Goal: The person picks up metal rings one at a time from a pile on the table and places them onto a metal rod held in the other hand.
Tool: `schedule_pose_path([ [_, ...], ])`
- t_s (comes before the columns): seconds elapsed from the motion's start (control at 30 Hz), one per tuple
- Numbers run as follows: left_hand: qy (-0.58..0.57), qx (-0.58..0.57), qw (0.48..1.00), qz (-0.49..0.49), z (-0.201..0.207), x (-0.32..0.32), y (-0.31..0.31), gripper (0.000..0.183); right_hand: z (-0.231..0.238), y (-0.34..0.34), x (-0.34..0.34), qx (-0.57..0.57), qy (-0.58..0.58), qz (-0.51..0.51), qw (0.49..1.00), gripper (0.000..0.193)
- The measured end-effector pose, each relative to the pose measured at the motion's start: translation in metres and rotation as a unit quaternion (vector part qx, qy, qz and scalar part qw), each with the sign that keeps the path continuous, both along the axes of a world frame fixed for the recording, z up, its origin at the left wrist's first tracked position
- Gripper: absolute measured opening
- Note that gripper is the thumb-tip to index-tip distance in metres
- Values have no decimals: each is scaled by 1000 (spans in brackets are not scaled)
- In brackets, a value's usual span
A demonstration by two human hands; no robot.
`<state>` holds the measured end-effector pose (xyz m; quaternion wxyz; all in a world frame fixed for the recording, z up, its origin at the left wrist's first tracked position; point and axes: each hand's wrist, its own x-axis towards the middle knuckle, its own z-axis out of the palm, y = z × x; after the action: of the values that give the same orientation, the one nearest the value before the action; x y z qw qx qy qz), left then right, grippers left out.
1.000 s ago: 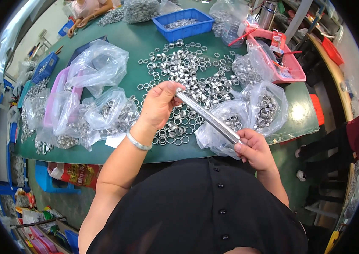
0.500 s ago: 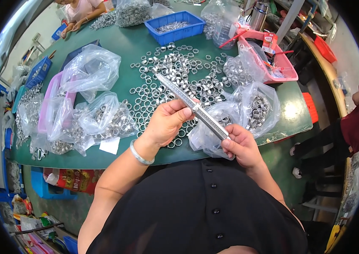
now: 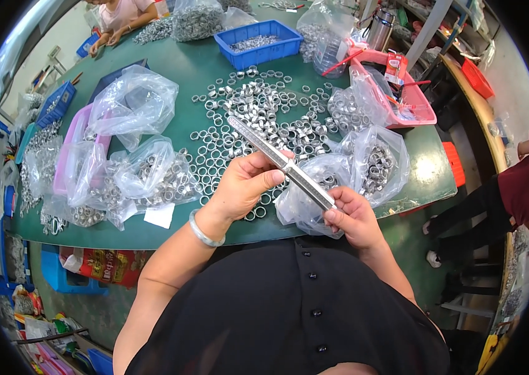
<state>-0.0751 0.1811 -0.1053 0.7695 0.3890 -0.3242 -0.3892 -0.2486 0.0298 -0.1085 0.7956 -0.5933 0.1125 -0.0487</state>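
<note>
A long, tapered metal ring mandrel (image 3: 257, 140) with graduation marks slants across in front of me, its narrow tip pointing up and left over the table. My left hand (image 3: 244, 186) pinches it near the middle between thumb and fingers; a band that looks like a ring (image 3: 288, 166) sits around it just beside those fingertips. The thick lower end is gripped by my right hand (image 3: 356, 219). Beneath and beyond the mandrel, many loose silver metal rings (image 3: 217, 164) lie spread over the green table (image 3: 183, 112).
Clear bags of rings (image 3: 382, 164) stand right of the pile, more bags (image 3: 152, 172) to the left. Around them are a blue bin (image 3: 258, 55), a pink basket (image 3: 417, 115), a lilac basket (image 3: 64, 162) and a white paper (image 3: 159, 216). One person (image 3: 121, 17) sits across; another (image 3: 519, 194) stands right.
My hands hold the mandrel in nearly the same pose. The view has shifted slightly, and the person at the right shows a little more.
</note>
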Motion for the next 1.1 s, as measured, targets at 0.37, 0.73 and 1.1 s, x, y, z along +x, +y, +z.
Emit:
schedule_pose_path([
  [0.37, 30, 3, 999, 13, 3, -2, -4, 29, -2, -1, 0, 3, -1, 4, 1000, 23],
  [0.73, 54, -22, 998, 15, 2, -7, -13, 29, 8, -2, -5, -10, 1, 6, 1000, 23],
  [1.1, 87, -116, 985, 93, 23, 65, 6, 19, 11, -27, -30, -35, -17, -74, 996, 21],
])
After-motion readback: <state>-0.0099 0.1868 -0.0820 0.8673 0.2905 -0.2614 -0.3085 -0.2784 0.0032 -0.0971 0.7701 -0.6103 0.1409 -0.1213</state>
